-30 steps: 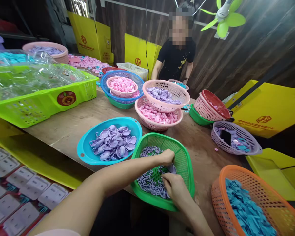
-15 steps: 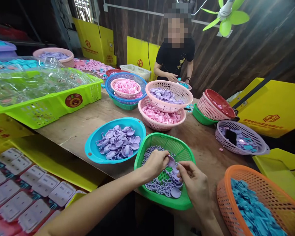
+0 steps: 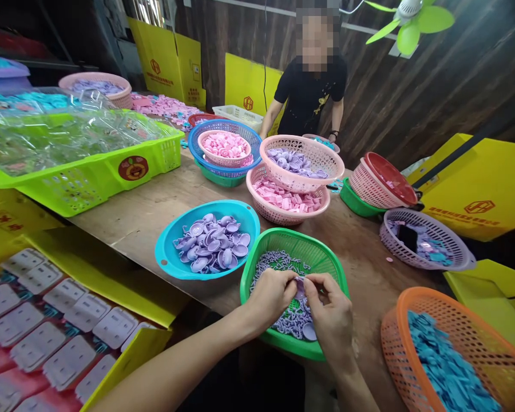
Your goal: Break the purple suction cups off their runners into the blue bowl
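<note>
Over a green basket (image 3: 294, 239), my left hand (image 3: 271, 297) and my right hand (image 3: 331, 312) meet with fingertips pinched. Between them is a small purple plastic cup piece (image 3: 300, 288), partly hidden by my fingers; both hands grip it. Below, the basket holds many small purple hook-like links (image 3: 289, 326) and a loose purple cup piece (image 3: 309, 331) by my right hand. Just left stands a blue bowl (image 3: 165, 268) heaped with purple cup pieces with little hooks (image 3: 212, 243).
Pink baskets (image 3: 264, 212) of pink and purple parts are stacked ahead. An orange basket (image 3: 388, 332) of teal parts stands right, a lime crate (image 3: 154, 160) of clear packages left. A co-worker (image 3: 311, 97) stands across the table; an open yellow carton (image 3: 124, 372) sits low left.
My hands have come closer together around the cup piece. The co-worker's hand has moved toward the blue basket. The whole view has shifted slightly.
</note>
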`<state>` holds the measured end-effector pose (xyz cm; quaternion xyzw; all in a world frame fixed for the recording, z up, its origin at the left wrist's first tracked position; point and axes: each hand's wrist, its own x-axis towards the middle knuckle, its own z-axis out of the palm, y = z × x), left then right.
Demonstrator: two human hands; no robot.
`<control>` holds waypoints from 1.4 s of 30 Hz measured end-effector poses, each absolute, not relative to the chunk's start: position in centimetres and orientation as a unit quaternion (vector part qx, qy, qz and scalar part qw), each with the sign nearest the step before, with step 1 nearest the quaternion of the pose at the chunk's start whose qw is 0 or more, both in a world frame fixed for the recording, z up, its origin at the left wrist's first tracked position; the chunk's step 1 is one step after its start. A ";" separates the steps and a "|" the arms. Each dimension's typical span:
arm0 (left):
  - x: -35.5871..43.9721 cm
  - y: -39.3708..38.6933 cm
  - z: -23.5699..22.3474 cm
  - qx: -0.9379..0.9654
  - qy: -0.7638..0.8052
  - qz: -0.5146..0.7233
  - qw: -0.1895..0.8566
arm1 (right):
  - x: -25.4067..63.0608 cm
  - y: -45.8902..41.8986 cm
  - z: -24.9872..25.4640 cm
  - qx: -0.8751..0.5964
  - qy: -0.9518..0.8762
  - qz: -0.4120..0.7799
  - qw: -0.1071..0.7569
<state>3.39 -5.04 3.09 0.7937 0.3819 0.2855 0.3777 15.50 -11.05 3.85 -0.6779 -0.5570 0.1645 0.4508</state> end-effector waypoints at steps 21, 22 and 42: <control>2.9 -4.9 3.0 0.798 0.412 0.272 0.346 | 14.7 -10.8 3.7 -0.677 -0.591 0.102 0.427; 2.9 -4.9 2.9 0.801 0.409 0.272 0.343 | 14.7 -10.8 3.7 -0.676 -0.594 0.095 0.426; 1.9 -4.8 1.6 0.853 0.449 0.210 0.163 | 13.8 -9.1 3.7 -0.639 -0.650 0.111 0.396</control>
